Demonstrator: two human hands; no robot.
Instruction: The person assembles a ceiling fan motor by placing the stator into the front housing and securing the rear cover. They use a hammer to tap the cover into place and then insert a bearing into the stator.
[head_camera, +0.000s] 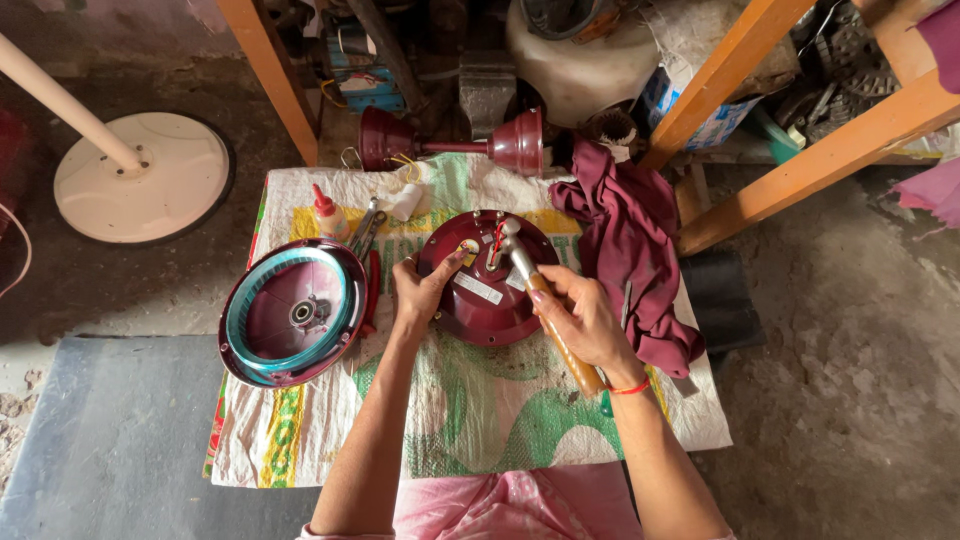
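While left fingers steady the motor housing, right fingers clasp the hammer.

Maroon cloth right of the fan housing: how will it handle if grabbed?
The maroon cloth lies crumpled in soft folds, so it is probably floppy and light. It drapes over the mat's edge, so it will likely drag and slide rather than roll or tip.
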